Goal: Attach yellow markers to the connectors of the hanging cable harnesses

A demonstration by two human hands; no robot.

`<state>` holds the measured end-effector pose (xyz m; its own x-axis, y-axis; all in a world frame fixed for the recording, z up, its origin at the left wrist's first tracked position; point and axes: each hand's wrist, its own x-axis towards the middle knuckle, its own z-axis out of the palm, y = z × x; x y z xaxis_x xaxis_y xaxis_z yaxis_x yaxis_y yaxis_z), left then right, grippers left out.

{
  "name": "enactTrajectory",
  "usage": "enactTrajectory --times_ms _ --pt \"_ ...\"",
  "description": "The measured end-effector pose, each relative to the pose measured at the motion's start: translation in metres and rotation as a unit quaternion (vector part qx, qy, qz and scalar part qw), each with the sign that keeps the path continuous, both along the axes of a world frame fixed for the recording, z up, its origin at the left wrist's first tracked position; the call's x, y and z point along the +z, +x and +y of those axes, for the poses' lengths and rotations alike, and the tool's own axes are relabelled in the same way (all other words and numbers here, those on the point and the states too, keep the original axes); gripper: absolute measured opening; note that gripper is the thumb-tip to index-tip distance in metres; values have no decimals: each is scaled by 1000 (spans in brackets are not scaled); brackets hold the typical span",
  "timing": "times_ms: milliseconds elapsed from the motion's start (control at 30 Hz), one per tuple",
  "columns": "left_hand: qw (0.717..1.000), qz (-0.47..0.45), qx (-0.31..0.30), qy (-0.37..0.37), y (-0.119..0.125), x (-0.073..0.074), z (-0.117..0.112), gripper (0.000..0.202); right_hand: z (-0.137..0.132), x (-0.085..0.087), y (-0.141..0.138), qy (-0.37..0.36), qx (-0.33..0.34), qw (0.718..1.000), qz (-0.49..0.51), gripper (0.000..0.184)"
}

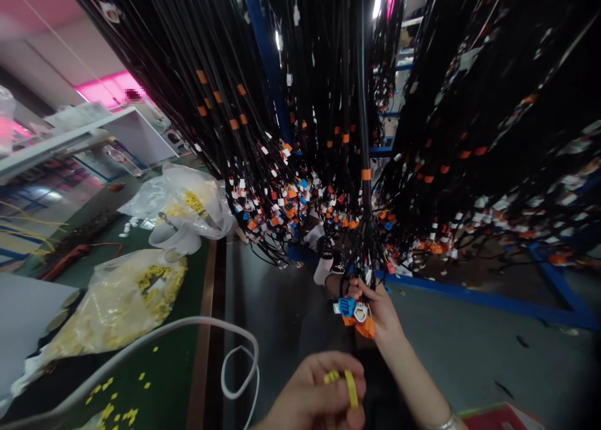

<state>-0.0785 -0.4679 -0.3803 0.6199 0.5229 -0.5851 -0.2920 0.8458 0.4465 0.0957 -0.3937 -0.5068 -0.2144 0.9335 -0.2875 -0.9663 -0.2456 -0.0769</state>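
Note:
My left hand (319,389) is low in the middle of the head view, its fingers closed on small yellow plastic pieces (351,389). One longer yellow strip stands out between thumb and fingertips. Farther up, my right hand (382,311) grips the lower end of a black wire harness (366,198) that hangs from above. Below its fingers dangle a blue connector (346,307), a white connector (360,313) and an orange connector (366,327). The two hands are apart, and the right fingers are partly hidden by the wires.
Many black harnesses (319,92) with coloured connectors hang on a blue frame (422,286). To the left, a green-topped table (173,367) bears bags of yellow pieces (117,298), loose yellow pieces and a white cable (188,322). Someone (150,111) is in the background.

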Motion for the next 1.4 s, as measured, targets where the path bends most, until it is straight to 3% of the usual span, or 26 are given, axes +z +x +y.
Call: enactTrajectory --times_ms 133,200,367,600,767,1067,1133,1233,1333,1400 --pt "988 4 152 -24 22 -22 34 22 1 1 1 0 -14 1000 -6 10" --pt "983 18 184 -11 24 -32 47 22 1 4 1 -3 -12 1000 -10 9" --pt "979 49 194 30 24 -51 68 24 2 8 1 -17 -1 1000 -13 7" --pt "978 83 185 48 18 -73 80 28 5 0 0 -38 14 999 13 8" --pt "980 73 164 81 11 -74 82 20 10 -5 -7 -48 14 997 59 11" --pt "975 83 164 127 10 -67 86 25 19 -6 -26 -37 17 997 71 10" --pt "976 76 179 94 10 -70 89 25 18 -6 -28 -19 37 997 66 9" --pt "970 81 223 45 6 -76 94 7 16 -7 -26 -11 40 997 60 9" --pt "961 91 259 34 -4 -77 102 22 15 -7 -15 -9 26 999 46 14" --pt "955 89 279 38 -11 -74 109 21 14 -8 -3 -11 13 999 28 16"
